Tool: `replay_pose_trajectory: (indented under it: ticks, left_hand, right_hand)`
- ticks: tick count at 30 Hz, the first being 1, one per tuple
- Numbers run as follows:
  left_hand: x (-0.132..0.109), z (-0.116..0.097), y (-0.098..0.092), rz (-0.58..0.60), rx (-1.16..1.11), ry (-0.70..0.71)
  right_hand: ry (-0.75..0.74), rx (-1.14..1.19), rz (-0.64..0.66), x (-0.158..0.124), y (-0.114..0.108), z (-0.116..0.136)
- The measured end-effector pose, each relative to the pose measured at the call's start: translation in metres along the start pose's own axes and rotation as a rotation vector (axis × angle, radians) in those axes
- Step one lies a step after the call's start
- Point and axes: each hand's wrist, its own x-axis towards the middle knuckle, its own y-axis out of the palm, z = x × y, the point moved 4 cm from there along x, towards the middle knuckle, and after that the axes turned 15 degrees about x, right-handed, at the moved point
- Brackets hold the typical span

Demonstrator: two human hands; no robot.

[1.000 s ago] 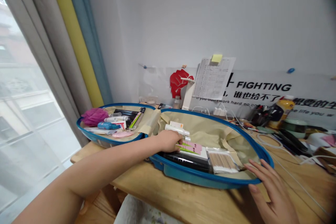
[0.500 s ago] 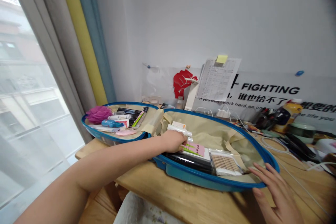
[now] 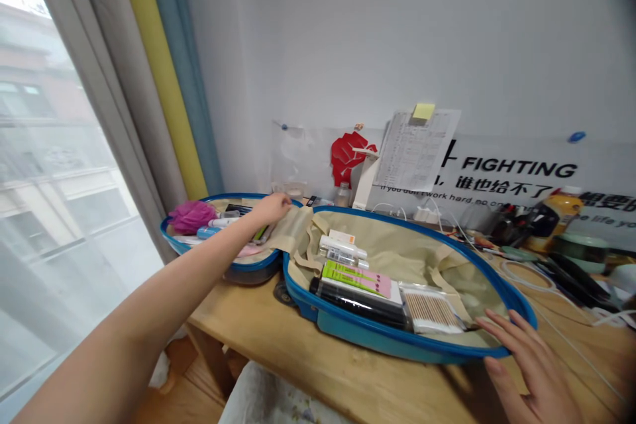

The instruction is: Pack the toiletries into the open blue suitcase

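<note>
Your left hand (image 3: 271, 209) is at the tan cloth flap (image 3: 293, 228), grip unclear. Your open right hand (image 3: 534, 371) is by the long, sideways blue-rimmed bag (image 3: 377, 338). A grey sign (image 3: 519, 167) says FIGHTING.

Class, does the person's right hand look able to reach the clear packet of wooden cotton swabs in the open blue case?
Probably yes: the right hand lies by the open case's blue rim, near the clear packet of wooden cotton swabs. Only that low rim lies between.

Blue-rimmed travel case (image 3: 368, 336), beige fabric lining, lying open flat on pale wooden desk (image 3: 318, 371), both halves packed with toiletries (image 3: 358, 285).
</note>
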Motion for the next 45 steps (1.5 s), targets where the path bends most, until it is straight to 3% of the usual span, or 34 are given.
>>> replay_pose_trajectory:
  ticks: [3,5,11,22,28,33,35,37,39,41,45]
  left_hand:
    - [0.001,0.042,0.026,0.119,0.090,-0.098]
    - [-0.001,0.057,0.042,0.178,0.138,-0.136]
    - [0.000,0.063,0.068,0.269,0.196,-0.154]
    - [0.002,0.060,0.072,0.255,0.162,-0.149]
    - [-0.002,0.049,0.055,0.146,0.050,-0.190]
    - [-0.005,0.013,0.012,-0.054,-0.051,-0.101]
    - [-0.012,-0.017,-0.006,-0.130,-0.113,0.052]
    - [-0.027,-0.054,-0.018,-0.153,-0.179,0.316]
    - [-0.049,-0.092,-0.021,-0.092,-0.189,0.595]
    - [-0.069,-0.121,-0.016,-0.007,-0.135,0.765]
    - [-0.091,-0.151,0.003,0.108,0.008,0.856]
  right_hand:
    - [-0.023,-0.011,-0.001,0.001,0.000,0.001]
    - [-0.013,-0.009,-0.002,0.000,0.000,0.000]
    - [-0.013,-0.013,0.012,-0.001,-0.001,-0.001]
    - [-0.033,-0.032,0.000,0.001,-0.001,0.002]
    - [-0.021,-0.012,-0.022,-0.001,-0.001,0.000]
    - [-0.016,-0.007,-0.016,-0.001,0.000,0.001]
    - [-0.009,-0.006,-0.011,0.000,0.000,0.002]
    - [-0.011,-0.004,-0.003,0.000,-0.001,0.003]
    - [-0.016,0.000,-0.005,0.000,-0.001,0.003]
    - [-0.013,0.006,-0.015,0.000,-0.002,0.003]
    - [-0.003,0.003,-0.003,0.000,-0.001,0.003]
